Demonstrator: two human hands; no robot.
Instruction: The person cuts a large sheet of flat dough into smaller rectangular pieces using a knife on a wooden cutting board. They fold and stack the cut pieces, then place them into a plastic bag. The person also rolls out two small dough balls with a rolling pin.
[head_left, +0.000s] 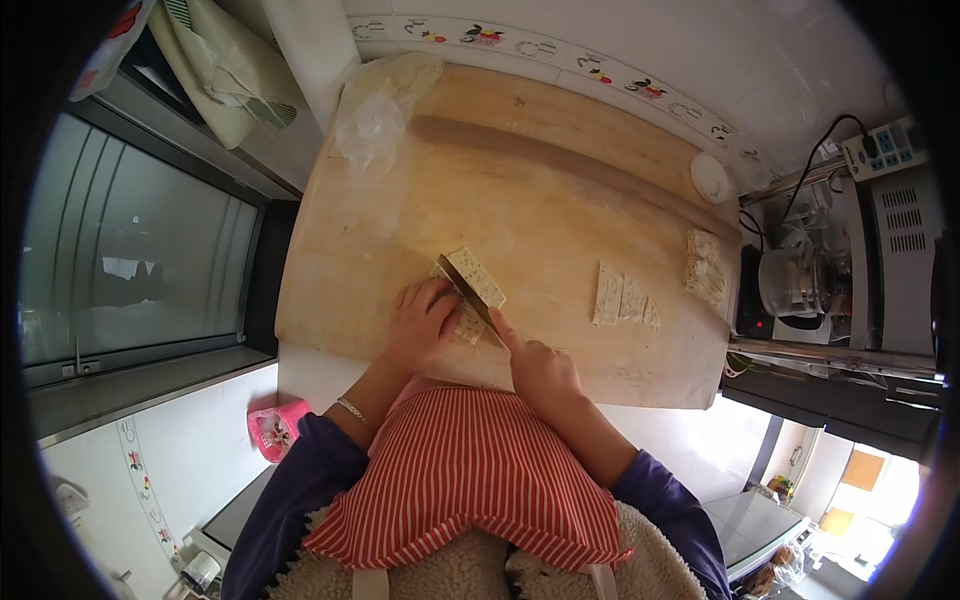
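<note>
My right hand (544, 369) grips a knife (471, 291), its index finger stretched along the blade. The blade lies slantwise across a flat, dark-flecked slab of dough (478, 276) on a wooden board (525, 217). My left hand (426, 319) holds the dough on the left side of the blade, fingers bent and close to the metal. Part of the slab shows below those fingers. Whether the blade has passed fully through the dough cannot be seen. To the right lie several cut dough pieces (609, 294), the smallest ones roughly triangular.
A long rolling pin (555, 159) lies across the board's far side. Folded dough (703, 268) sits near the right edge, with a white round object (709, 178) behind it. A clear plastic bag (379, 116) occupies the far left corner. A glass pot (795, 281) stands beyond the right edge.
</note>
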